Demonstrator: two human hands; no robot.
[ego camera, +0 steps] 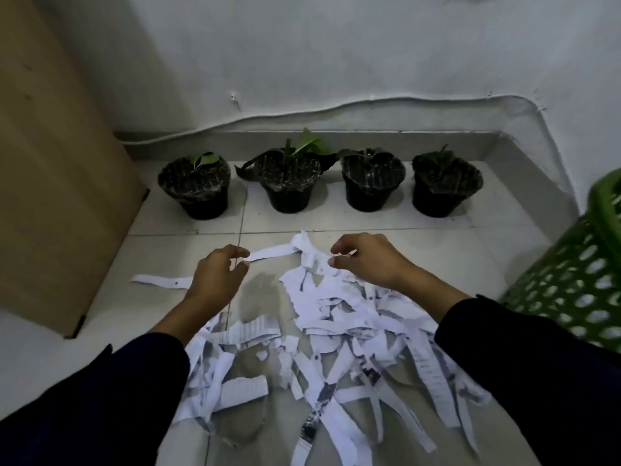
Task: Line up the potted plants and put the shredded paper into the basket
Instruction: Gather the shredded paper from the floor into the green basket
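- A pale tiled floor [188,213] meets a white wall [336,55], with a thin cable [336,105] running along the wall just above the skirting.
- Four black potted plants [289,183] stand in a row along the wall, apart from one another, each with a few green leaves.
- A cardboard sheet [57,163] leans at the left; a green perforated basket [578,280] stands at the right edge, only partly in view.
- Shredded paper [322,348] lies strewn over the floor in front of the pots, near the basket but outside it.
- The left hand [218,277] has its fingers curled and seems to pinch the end of a long strip [272,253]; the contact is dim, so this is not certain.
- The right hand [366,260] is curled over the far end of the heap, fingertips pinching paper there.
- The two hands are apart, with the strip running between them; dark sleeves [524,358] cover both forearms.
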